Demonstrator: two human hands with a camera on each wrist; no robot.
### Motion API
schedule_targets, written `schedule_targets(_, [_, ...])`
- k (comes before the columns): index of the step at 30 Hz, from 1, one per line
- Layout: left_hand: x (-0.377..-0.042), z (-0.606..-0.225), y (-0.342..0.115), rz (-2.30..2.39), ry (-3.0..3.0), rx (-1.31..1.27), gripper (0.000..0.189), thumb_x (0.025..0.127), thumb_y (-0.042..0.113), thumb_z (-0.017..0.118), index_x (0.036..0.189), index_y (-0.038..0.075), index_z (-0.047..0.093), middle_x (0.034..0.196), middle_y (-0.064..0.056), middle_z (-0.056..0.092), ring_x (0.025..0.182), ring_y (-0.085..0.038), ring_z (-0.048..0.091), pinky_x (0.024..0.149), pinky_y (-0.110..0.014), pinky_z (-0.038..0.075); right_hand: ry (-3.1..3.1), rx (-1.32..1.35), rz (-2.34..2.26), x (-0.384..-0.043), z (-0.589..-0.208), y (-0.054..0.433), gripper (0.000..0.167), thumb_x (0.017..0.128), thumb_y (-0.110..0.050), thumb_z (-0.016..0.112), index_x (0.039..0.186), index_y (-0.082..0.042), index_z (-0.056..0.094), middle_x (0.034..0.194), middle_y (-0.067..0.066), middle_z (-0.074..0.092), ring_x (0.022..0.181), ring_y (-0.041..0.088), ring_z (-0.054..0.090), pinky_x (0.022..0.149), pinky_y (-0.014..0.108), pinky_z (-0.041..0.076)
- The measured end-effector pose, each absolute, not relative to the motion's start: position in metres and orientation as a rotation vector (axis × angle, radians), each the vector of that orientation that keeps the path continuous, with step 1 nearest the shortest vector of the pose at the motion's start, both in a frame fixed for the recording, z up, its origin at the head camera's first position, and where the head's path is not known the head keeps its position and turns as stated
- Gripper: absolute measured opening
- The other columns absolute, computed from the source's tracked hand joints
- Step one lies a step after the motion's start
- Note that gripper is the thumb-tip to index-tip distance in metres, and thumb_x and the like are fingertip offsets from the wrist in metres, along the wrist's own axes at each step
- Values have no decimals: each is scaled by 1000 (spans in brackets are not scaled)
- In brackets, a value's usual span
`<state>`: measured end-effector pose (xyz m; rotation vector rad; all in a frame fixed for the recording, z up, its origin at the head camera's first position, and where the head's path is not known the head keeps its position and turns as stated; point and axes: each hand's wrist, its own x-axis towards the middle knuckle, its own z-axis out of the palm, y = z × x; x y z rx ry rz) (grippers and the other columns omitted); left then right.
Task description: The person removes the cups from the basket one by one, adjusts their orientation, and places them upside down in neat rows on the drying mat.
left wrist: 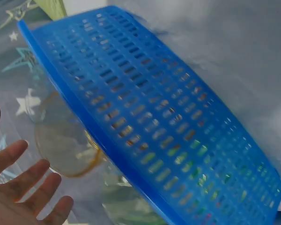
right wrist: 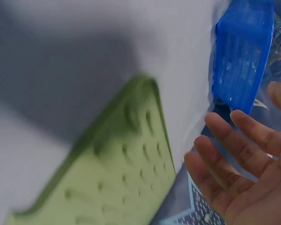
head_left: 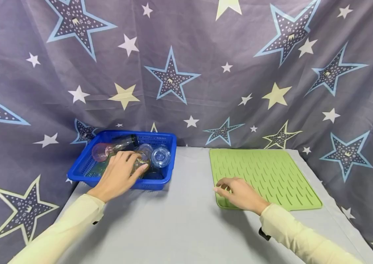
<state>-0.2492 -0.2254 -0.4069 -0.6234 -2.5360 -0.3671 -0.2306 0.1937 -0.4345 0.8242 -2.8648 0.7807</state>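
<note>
My left hand (head_left: pixel 117 174) reaches over the near side of a blue plastic basket (head_left: pixel 153 185), fingers spread and relaxed. Nearest to it is a clear glass with an amber rim (left wrist: pixel 61 140); in the left wrist view the fingertips stand beside this glass with a gap. Around it in the basket lie a pinkish glass (head_left: pixel 99 152), a dark transparent vessel (head_left: pixel 125 143) and a clear bluish glass (head_left: pixel 160 157). My right hand (head_left: pixel 240 193) hovers over the near left corner of a green ridged mat (head_left: pixel 269 176), fingers loosely bent and holding nothing.
The basket stands at the back left of a table with a pale cloth (head_left: pixel 186 220), the mat at the right. A grey curtain with stars (head_left: pixel 193 88) hangs right behind both. Greenish glassware (head_left: pixel 97 168) sits at the basket's left end.
</note>
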Motion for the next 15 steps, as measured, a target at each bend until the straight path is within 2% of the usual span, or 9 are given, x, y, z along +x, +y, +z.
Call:
schedule_targets(3, [-253,-406,-234,-363,-2512,-593,37,103,36,64,119,3,66,118,-18,63,110,-39,54,89,-57,41,-2905,773,915,-233,-439,179,31,104,-42,62,108,-14,75,93,-9,70,82,7,62,76,32,53])
schedule_targets(6, [-256,-405,-242,-364,-2514,-561,34,102,33,64,118,3,67,117,-18,64,110,-39,55,87,-57,41,-2935,727,1048,-236,-446,165,32,104,-42,61,105,-13,75,91,-5,71,81,8,62,75,34,53])
schedule_targets(11, [-259,-405,-256,-387,-2539,-508,29,104,31,63,116,5,68,117,-18,65,108,-40,55,82,-56,41,-2953,717,1291,-240,-455,141,37,106,-41,58,105,-8,75,92,6,74,85,23,70,72,34,54])
schedule_targets(15, [-259,-407,-266,-403,-2552,-463,28,105,31,62,114,6,67,114,-17,64,106,-39,54,81,-56,41,-2937,701,1519,-242,-457,120,40,106,-40,57,106,-3,74,92,13,74,84,35,70,68,37,57])
